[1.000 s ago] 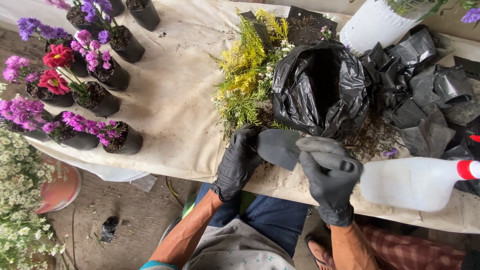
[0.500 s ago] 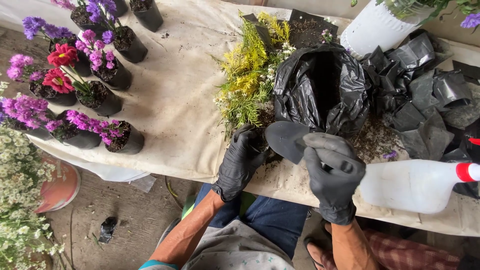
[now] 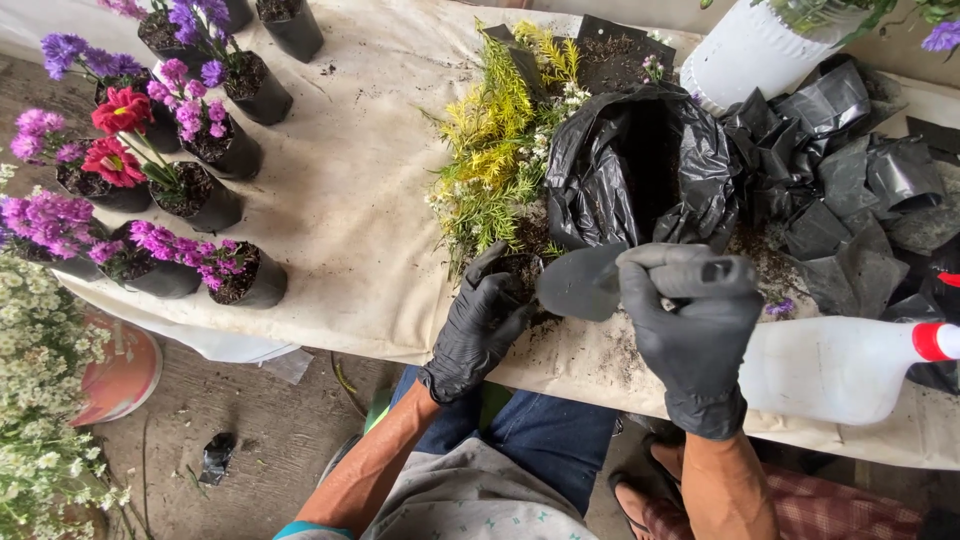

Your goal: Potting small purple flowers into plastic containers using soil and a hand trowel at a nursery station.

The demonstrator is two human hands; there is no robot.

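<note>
The right hand, in a black glove, is clamped around the handle of a grey trowel whose blade lies roughly level, long axis across the view, tip pointing left toward a small black pot. The gloved left hand cups that pot at the table's near edge. A white spray bottle with a red collar lies sideways to the right, and a crumpled black bag gapes open behind.
</note>
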